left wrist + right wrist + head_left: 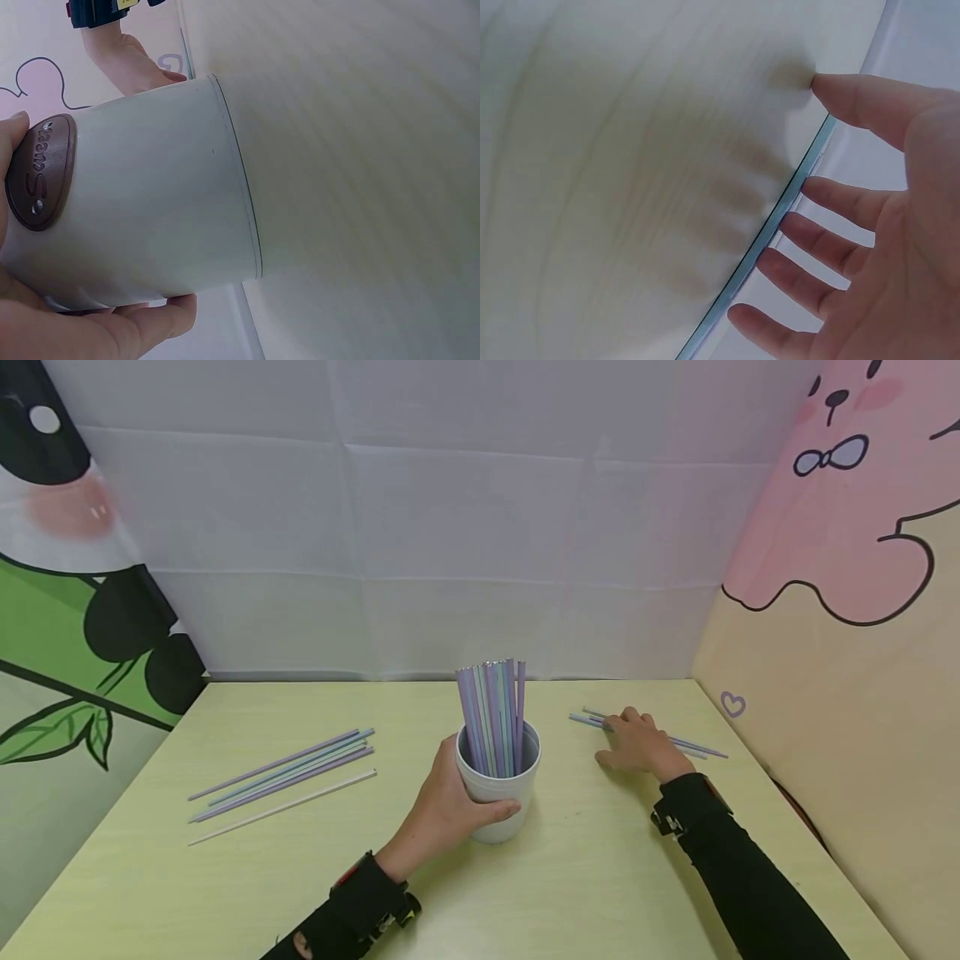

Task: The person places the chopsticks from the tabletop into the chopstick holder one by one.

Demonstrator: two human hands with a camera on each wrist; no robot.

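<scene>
A pale grey cup (498, 789) stands upright near the table's middle, filled with several purple, blue and white straws (493, 717). My left hand (444, 810) grips the cup from the left; the left wrist view shows the cup (142, 199) with a brown oval label (41, 171) and my fingers wrapped round it. My right hand (638, 745) lies over a few straws (690, 746) on the table at the right, fingers spread. In the right wrist view the fingers (817, 240) hover just above a blue straw (769, 236), none curled round it.
Several more straws (281, 772) lie in a loose row on the left of the yellow-green table (585, 868), a white one (285, 807) nearest me. Printed fabric walls enclose the table at the back and both sides.
</scene>
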